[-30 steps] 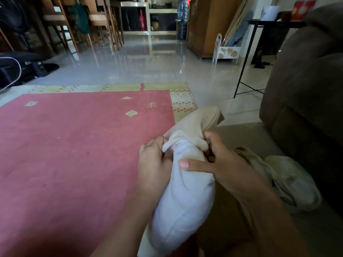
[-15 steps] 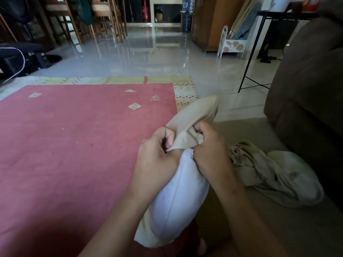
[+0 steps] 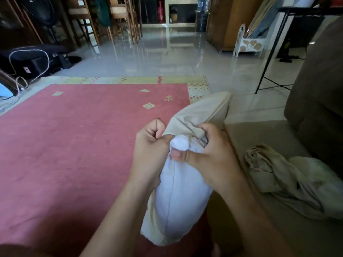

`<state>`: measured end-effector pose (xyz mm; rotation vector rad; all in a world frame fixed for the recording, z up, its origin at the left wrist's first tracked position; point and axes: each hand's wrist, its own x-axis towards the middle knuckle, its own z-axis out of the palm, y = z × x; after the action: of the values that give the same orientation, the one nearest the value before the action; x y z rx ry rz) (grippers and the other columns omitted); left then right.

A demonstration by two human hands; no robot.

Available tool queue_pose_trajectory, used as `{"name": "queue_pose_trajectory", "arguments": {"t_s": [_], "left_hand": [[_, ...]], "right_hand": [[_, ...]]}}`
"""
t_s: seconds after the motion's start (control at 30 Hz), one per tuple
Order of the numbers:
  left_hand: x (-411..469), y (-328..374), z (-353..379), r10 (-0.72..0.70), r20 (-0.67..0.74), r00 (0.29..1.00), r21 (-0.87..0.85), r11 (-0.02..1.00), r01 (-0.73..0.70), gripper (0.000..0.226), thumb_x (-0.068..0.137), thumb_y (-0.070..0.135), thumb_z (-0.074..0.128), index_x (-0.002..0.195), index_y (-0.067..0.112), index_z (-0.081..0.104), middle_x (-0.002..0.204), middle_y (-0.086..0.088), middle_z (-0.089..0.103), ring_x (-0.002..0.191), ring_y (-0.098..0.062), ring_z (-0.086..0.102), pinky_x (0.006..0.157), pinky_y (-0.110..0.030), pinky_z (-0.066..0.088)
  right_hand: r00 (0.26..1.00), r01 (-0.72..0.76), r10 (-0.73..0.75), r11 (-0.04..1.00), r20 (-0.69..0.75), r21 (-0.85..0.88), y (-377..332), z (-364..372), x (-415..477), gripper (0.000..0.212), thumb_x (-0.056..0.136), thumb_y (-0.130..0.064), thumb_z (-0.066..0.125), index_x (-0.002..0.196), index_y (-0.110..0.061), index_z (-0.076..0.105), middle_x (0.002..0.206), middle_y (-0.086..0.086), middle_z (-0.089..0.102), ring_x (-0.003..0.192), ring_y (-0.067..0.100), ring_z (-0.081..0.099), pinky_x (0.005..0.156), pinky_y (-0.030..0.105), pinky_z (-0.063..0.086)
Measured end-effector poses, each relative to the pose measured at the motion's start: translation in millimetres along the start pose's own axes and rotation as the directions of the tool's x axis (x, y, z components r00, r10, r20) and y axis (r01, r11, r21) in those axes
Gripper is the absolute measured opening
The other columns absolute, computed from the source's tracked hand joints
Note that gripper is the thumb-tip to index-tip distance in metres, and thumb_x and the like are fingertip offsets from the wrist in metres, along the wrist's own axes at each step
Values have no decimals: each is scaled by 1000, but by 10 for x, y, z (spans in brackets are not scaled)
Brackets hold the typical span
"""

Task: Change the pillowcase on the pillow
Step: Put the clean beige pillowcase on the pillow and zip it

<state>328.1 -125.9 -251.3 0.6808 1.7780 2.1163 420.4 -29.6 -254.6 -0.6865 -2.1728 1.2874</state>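
Observation:
A white pillow [image 3: 178, 197] stands on end between my forearms, low in the middle of the head view. A beige pillowcase [image 3: 202, 112] sits over its upper end, bunched at the top. My left hand [image 3: 150, 145] grips the case's edge on the left with curled fingers. My right hand [image 3: 209, 154] clutches the case fabric and the pillow's top, its thumb pressed across the white cloth. Another crumpled beige pillowcase [image 3: 282, 179] lies on the sofa seat to the right.
A pink rug [image 3: 74, 145] covers the floor on the left. The brown sofa [image 3: 319, 101] rises at the right. Beyond lie glossy tiles, a black metal table leg [image 3: 269, 58], chairs [image 3: 118, 21] and a dark bag [image 3: 31, 60] with cables.
My right hand shifted its hold: the thumb now presses across the pillow's white top and more of the pillow shows. The left hand keeps its grip on the case edge.

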Motion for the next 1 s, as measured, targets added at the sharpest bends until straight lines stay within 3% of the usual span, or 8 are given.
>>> {"name": "queue_pose_trajectory", "arguments": {"t_s": [0.17, 0.3, 0.43, 0.57, 0.67, 0.77, 0.83, 1.0], "left_hand": [[-24, 128, -287, -19, -137, 990, 11, 1000, 20, 41, 73, -11, 46, 66, 26, 30, 60, -6, 31, 52, -11, 27, 46, -23, 20], [39, 213, -744, -85, -167, 982, -14, 996, 84, 41, 79, -21, 38, 83, 18, 48, 64, -5, 51, 52, -15, 46, 45, -23, 36], [-37, 300, -1150, 37, -68, 997, 139, 990, -27, 37, 71, -14, 47, 92, 12, 63, 81, -6, 63, 73, -22, 59, 65, -32, 47], [-105, 343, -1300, 0, -37, 999, 144, 990, 5, 39, 81, 1, 50, 94, 29, 72, 95, 7, 73, 85, -13, 63, 76, -33, 52], [-218, 349, -1158, 170, 8, 985, 546, 825, -147, 39, 76, 36, 77, 112, 39, 61, 109, 14, 70, 102, -3, 62, 93, -25, 50], [-78, 206, -1253, 209, -171, 963, 520, 849, -92, 42, 66, 20, 86, 97, 34, 62, 96, 12, 70, 88, -7, 63, 86, -42, 55], [67, 111, -1476, 186, -292, 938, 415, 908, -51, 38, 68, 6, 85, 92, 26, 62, 89, 10, 68, 79, -6, 63, 79, -35, 55], [139, -259, -2021, 173, -414, 894, 359, 933, -14, 32, 78, 6, 80, 99, 22, 62, 99, 7, 69, 86, -2, 64, 78, -19, 51]], "right_hand": [[984, 155, -158, 987, -80, -38, -142, 503, 141, 54, 67, -33, 85, 104, -35, 45, 87, -13, 55, 81, 10, 53, 66, 25, 44], [966, 258, -256, 964, -44, 63, -307, 806, 107, 65, 57, -48, 91, 105, -30, 50, 93, -17, 59, 86, -1, 53, 68, 7, 40], [953, 271, -289, 947, 89, 172, -223, 892, 85, 69, 60, -63, 83, 115, -31, 56, 113, -15, 63, 109, 2, 58, 91, 20, 48], [905, 260, -340, 917, 255, 302, -67, 874, 159, 71, 73, -59, 74, 133, -26, 55, 134, -6, 57, 128, 10, 52, 108, 37, 43], [878, 320, -404, 895, 256, 312, -23, 945, 176, 72, 79, -56, 70, 138, -18, 53, 142, -2, 49, 136, 9, 45, 115, 29, 36], [908, 316, -359, 925, 218, 210, 119, 975, 179, 62, 77, -54, 70, 135, -38, 52, 139, -11, 46, 134, 0, 39, 113, 17, 29], [935, 289, -283, 957, 212, 6, 336, 984, 217, 61, 78, -59, 65, 134, -37, 52, 132, -11, 45, 126, -4, 37, 110, 9, 24], [984, 3, 17, 994, 178, -108, 858, 1152, 345, 47, 76, -57, 71, 108, -24, 64, 103, -7, 65, 101, 16, 64, 91, 36, 52]]}}
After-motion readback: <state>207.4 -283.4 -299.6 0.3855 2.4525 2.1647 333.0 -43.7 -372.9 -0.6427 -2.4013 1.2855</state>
